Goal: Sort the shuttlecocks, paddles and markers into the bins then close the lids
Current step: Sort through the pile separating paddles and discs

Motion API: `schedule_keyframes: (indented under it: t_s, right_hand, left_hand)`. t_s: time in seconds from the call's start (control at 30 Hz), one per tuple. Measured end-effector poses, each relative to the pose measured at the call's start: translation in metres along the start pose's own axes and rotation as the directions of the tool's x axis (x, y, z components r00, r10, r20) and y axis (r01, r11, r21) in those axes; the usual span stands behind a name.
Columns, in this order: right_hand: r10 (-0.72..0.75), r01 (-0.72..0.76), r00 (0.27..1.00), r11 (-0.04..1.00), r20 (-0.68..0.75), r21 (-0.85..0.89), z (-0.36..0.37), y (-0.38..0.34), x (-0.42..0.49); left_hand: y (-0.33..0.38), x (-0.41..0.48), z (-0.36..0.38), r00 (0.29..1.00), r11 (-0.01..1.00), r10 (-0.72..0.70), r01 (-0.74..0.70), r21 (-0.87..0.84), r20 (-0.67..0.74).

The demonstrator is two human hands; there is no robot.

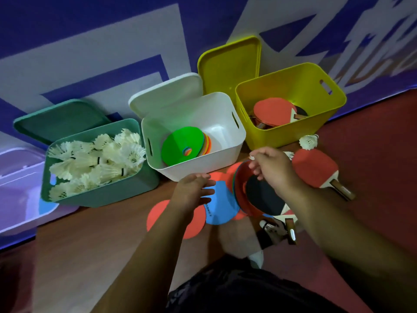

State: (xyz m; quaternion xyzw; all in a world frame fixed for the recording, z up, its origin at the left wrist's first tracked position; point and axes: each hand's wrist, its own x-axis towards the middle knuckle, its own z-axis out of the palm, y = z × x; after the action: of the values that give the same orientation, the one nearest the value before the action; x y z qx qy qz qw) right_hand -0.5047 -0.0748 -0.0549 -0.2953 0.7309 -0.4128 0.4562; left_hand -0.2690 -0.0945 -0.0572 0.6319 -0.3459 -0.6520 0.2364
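Note:
Three open bins stand against the wall. The green bin (pixel 144 184) holds several white shuttlecocks, the white bin (pixel 198 170) a stack of flat disc markers with a green one on top (pixel 180 143), and the yellow bin (pixel 293 134) red paddles. On the floor in front, my right hand (pixel 270 168) pinches the upper edge of a tilted stack of markers (pixel 239 188) that leans on a black-faced paddle (pixel 264 195). My left hand (pixel 194 188) hovers with straight fingers over a blue marker (pixel 221 208) and a red marker (pixel 158 220). A red paddle (pixel 316 170) and a shuttlecock (pixel 309 141) lie at the right.
The green lid (pixel 61 118), white lid (pixel 167 93) and yellow lid (pixel 230 64) lean on the wall behind their bins. A translucent container (pixel 18 190) stands at the far left. My knee and sandalled foot (pixel 270 231) are below the pile.

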Motion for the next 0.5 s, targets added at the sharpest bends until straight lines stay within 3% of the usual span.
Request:
schedule_keyframes:
  t_s: [0.13,0.3,0.43,0.5]
  right_hand:
    - [0.079,-0.079,0.994,0.997,-0.074,0.005,-0.04,0.039,0.002]
    - [0.203,-0.204,0.97,0.979,-0.134,0.008,-0.079,0.087,-0.006]
    - [0.227,-0.23,0.956,0.973,-0.184,0.006,-0.1,0.12,-0.016]
    - [0.114,-0.159,0.971,0.964,-0.208,-0.212,-0.111,0.131,-0.017]
  left_hand:
    - [-0.016,0.009,0.038,0.997,0.982,-0.024,0.009,0.186,0.08]
    - [-0.036,0.017,0.079,0.987,0.92,-0.158,0.152,0.362,-0.012]
    - [-0.049,0.0,0.113,0.969,0.851,-0.184,0.073,0.52,0.164]
    - [-0.055,-0.004,0.126,0.961,0.832,-0.162,0.012,0.555,0.222]
